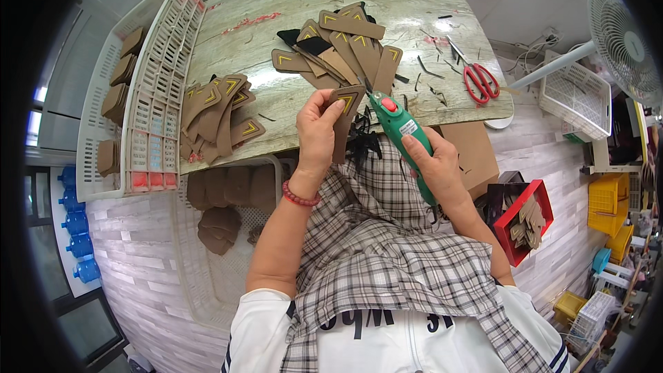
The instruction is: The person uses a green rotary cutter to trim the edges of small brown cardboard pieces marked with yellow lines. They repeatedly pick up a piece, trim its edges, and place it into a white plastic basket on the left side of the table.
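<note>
Pinched in my left hand is a brown fabric tab with a yellow chevron at its rounded end, held upright near the table's front edge. My right hand wraps round a green cordless electric cutter with a red button; its tip is close beside the tab's edge, and whether they touch I cannot tell. Beyond both hands lies a heap of similar brown tabs, some with black pieces among them. A second pile of tabs sits to the left. Black scraps hang at the table edge below the cutter.
Red-handled scissors rest at the table's right, near scattered black trimmings. A white crate with brown stacks stands at left; another basket is below. On the right are a red box of tabs, a carton and a fan.
</note>
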